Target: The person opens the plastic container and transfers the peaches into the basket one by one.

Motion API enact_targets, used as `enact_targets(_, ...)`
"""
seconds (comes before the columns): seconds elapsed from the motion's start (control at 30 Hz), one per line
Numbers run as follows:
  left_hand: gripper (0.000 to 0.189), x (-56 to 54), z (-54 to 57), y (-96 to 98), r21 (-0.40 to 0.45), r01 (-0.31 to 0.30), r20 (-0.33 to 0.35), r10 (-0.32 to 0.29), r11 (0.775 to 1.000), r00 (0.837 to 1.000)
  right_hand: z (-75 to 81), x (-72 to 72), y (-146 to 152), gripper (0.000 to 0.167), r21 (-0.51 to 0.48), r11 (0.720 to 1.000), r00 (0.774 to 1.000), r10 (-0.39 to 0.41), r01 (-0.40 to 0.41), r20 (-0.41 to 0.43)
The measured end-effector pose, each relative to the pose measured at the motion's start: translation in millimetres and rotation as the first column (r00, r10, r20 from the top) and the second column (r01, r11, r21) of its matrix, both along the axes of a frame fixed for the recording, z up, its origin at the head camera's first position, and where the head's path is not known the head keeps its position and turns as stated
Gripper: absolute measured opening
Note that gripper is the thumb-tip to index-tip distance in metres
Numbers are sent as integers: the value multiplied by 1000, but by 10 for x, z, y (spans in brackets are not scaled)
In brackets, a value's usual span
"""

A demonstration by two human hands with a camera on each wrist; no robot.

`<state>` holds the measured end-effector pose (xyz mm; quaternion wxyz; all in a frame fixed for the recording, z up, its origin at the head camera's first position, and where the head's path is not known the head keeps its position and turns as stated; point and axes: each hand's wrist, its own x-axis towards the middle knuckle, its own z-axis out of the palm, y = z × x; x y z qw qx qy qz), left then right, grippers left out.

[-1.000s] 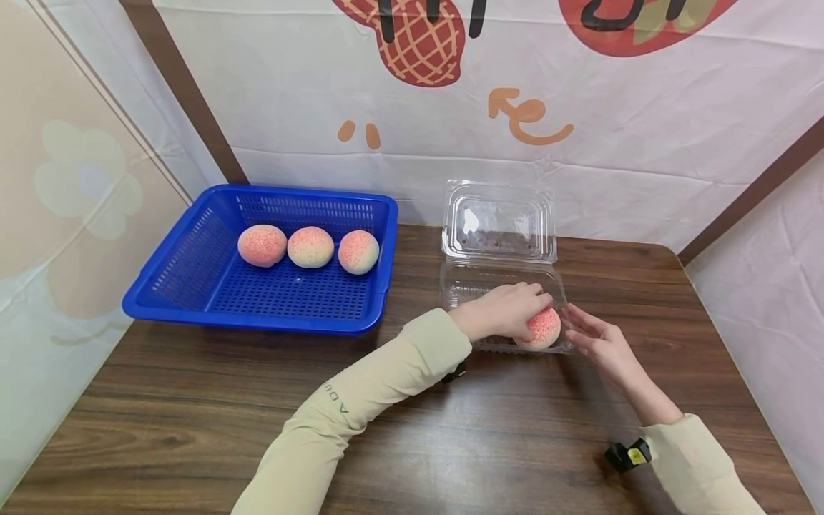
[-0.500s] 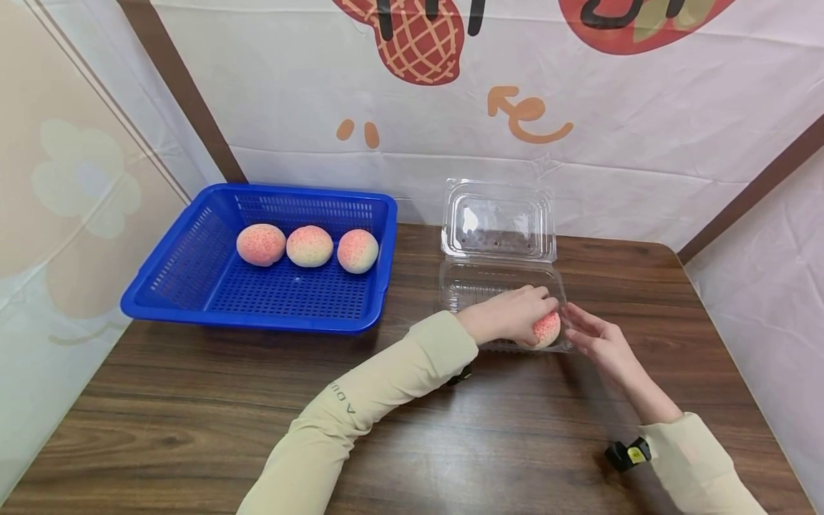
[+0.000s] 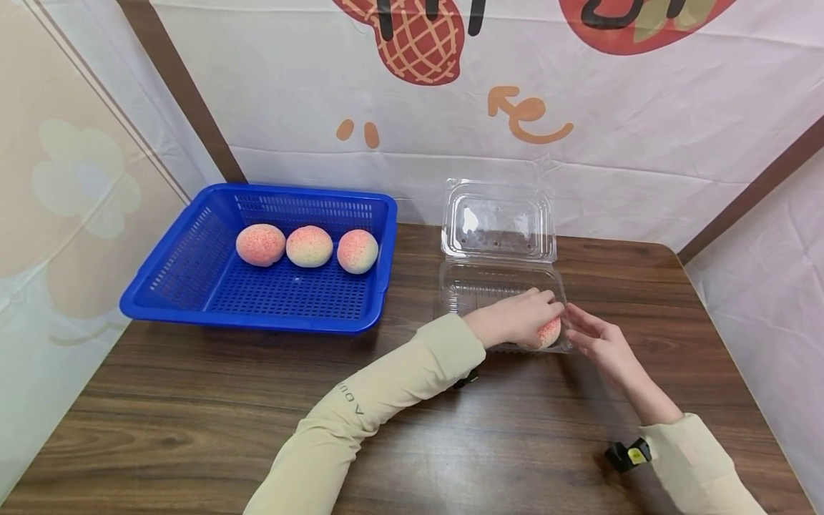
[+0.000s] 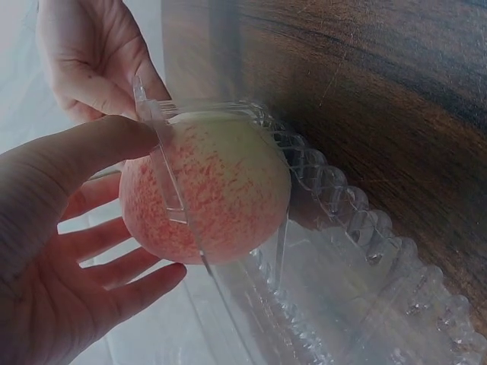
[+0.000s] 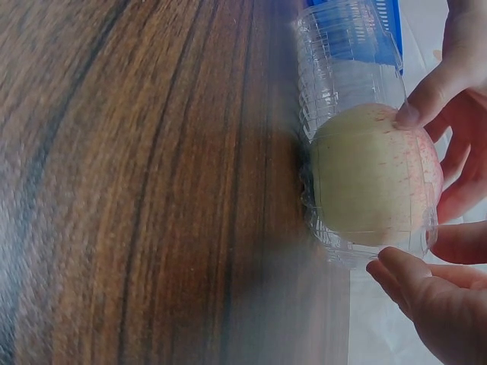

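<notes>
A pink-speckled, pale yellow peach sits at the right end of a clear plastic clamshell container, whose lid stands raised at the back. My left hand holds this peach from above; its thumb and fingers curve about the fruit, also seen in the right wrist view. At the container's right end, my right hand pinches the rim between thumb and fingers. In the head view the left hand hides most of the peach.
A blue plastic basket stands on the left of the wooden table, with three peaches in a row inside. A printed white cloth hangs behind the table. Dark wrist devices sit by the sleeves.
My left hand has shifted slightly right, and less of the peach shows past its fingers. My right hand and the container have stayed in place.
</notes>
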<state>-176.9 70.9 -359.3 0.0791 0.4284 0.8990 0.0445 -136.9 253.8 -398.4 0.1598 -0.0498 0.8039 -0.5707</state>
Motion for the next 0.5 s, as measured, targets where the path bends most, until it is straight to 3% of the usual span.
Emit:
enact_targets(0.27, 42, -1, -28, 27, -20, 45, -44, -46, 999, 998, 11, 2, 7, 58, 24, 1000, 1000, 4, -4, -5)
enact_targets(0.5, 36, 5, -32, 14, -6, 40, -53, -40, 999, 998, 13, 2, 6, 57, 24, 1000, 1000, 7, -6, -4)
